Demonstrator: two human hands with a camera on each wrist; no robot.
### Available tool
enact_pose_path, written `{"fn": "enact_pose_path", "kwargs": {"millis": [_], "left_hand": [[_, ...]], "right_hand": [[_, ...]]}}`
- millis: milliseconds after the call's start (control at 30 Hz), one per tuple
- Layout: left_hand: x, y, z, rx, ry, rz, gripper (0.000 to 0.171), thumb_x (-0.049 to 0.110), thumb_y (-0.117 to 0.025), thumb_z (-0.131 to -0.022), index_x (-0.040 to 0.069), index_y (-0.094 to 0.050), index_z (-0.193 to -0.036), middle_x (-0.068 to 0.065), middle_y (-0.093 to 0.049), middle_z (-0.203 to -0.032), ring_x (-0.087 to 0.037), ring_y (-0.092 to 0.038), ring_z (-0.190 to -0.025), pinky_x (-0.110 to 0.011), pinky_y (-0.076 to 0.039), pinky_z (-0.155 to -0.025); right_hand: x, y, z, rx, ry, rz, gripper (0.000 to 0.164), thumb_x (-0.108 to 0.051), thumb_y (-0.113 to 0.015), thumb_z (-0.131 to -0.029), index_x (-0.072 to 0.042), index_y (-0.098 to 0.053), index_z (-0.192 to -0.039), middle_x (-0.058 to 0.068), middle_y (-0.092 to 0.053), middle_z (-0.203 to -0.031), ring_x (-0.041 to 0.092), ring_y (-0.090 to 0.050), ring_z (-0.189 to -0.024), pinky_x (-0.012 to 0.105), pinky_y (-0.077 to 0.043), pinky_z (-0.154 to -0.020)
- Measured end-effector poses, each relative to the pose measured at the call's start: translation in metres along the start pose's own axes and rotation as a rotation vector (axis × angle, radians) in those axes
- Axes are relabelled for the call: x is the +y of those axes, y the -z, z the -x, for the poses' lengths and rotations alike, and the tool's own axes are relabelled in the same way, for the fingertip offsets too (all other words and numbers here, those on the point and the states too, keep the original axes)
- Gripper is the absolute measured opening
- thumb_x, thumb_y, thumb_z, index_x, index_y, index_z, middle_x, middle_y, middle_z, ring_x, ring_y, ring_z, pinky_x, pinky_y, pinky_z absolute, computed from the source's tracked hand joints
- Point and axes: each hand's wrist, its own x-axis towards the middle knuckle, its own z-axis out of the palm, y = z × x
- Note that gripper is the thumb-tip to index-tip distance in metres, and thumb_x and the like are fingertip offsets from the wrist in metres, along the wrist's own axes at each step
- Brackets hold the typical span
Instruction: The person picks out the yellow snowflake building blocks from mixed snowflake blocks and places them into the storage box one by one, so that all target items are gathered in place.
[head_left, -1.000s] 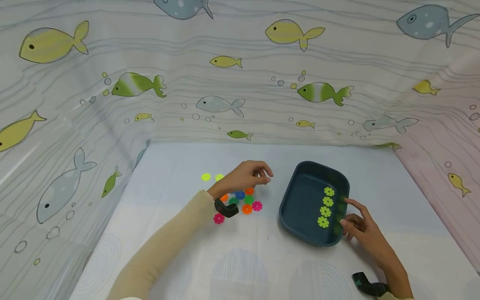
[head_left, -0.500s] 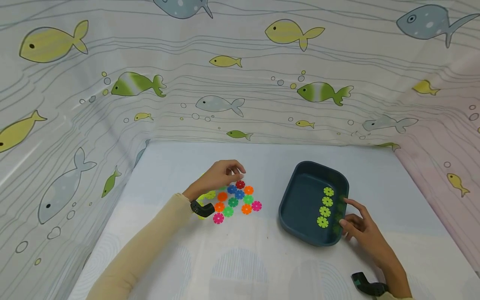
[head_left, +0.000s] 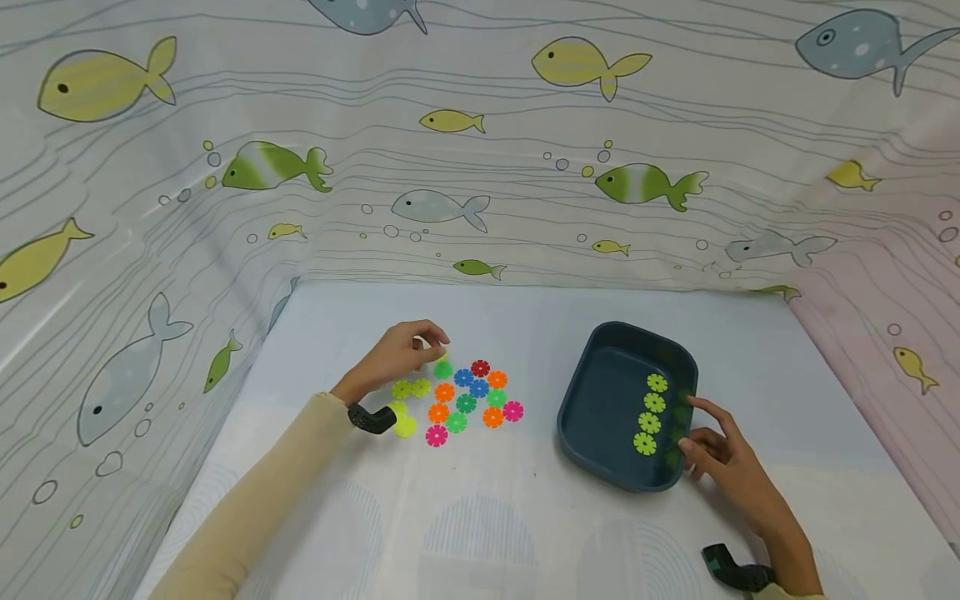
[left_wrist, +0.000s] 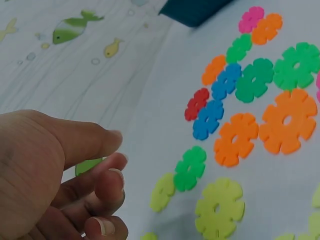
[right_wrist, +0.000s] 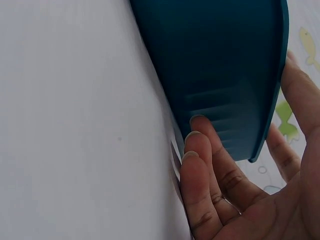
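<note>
My left hand [head_left: 401,350] hovers over the far left side of a spread of notched plastic building discs, close to a yellow disc [head_left: 441,356] that its fingertips partly cover. In the left wrist view the thumb and fingers [left_wrist: 107,187] are loosely bent, with nothing visible between them. A green disc [left_wrist: 190,168] and a larger yellow disc [left_wrist: 220,209] lie near them. On the right, my right hand [head_left: 731,467] holds the side of a dark blue tray [head_left: 600,400]. Some fingers lie over its rim, others against its outer wall [right_wrist: 215,65]. Several yellow-green discs [head_left: 655,403] form a row inside.
Orange [head_left: 445,392], blue [head_left: 478,389], red [head_left: 480,368] and pink discs [head_left: 437,436] lie mid-table with more green ones. Yellow discs [head_left: 406,427] sit by the left wrist. Fish-printed cloth [head_left: 517,183] rises behind and along both sides of the white table [head_left: 360,517].
My left hand has moved left, from between the discs and the tray to the spread's far left side, uncovering the discs beneath. The right hand and tray have stayed in place.
</note>
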Motion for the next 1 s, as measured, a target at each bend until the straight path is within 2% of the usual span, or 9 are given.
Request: {"fn": "enact_pose_path", "kwargs": {"millis": [300,467,767,1000], "left_hand": [[-0.022,0.013,0.004,0.057,0.089,0.012,0.023,0.018,-0.070,-0.099,0.009,-0.069,-0.119,-0.008,-0.066,-0.111,-0.027,-0.060,-0.073,-0.036,-0.055,-0.071],[-0.034,0.017,0.004,0.073,0.098,-0.008,0.023,0.017,-0.071,-0.098,0.008,-0.068,-0.120,-0.009,-0.066,-0.112,-0.025,-0.060,-0.073,-0.034,-0.053,-0.069],[-0.050,0.022,0.006,0.116,0.125,-0.051,0.023,0.016,-0.075,-0.094,0.014,-0.070,-0.116,-0.007,-0.065,-0.115,-0.025,-0.055,-0.073,-0.032,-0.049,-0.067],[-0.057,0.025,0.007,0.133,0.142,-0.104,0.027,0.018,-0.077,-0.093,0.013,-0.070,-0.119,-0.008,-0.063,-0.118,-0.024,-0.051,-0.079,-0.036,-0.044,-0.074]], "right_hand": [[0.001,0.000,0.000,-0.002,-0.009,-0.014,0.069,-0.014,-0.060,-0.106,-0.023,-0.022,-0.162,0.017,-0.065,-0.102,0.026,-0.065,-0.077,0.035,-0.056,-0.064],[0.001,0.000,0.000,0.004,-0.012,-0.007,0.069,-0.014,-0.060,-0.106,-0.024,-0.022,-0.162,0.016,-0.065,-0.102,0.026,-0.065,-0.077,0.035,-0.056,-0.064],[0.001,-0.001,-0.001,0.006,-0.011,-0.003,0.069,-0.014,-0.061,-0.105,-0.023,-0.022,-0.162,0.015,-0.065,-0.102,0.026,-0.065,-0.076,0.035,-0.056,-0.064],[0.001,-0.001,-0.001,0.003,-0.009,0.002,0.069,-0.014,-0.060,-0.106,-0.023,-0.022,-0.162,0.016,-0.065,-0.101,0.027,-0.065,-0.075,0.035,-0.055,-0.064]]}}
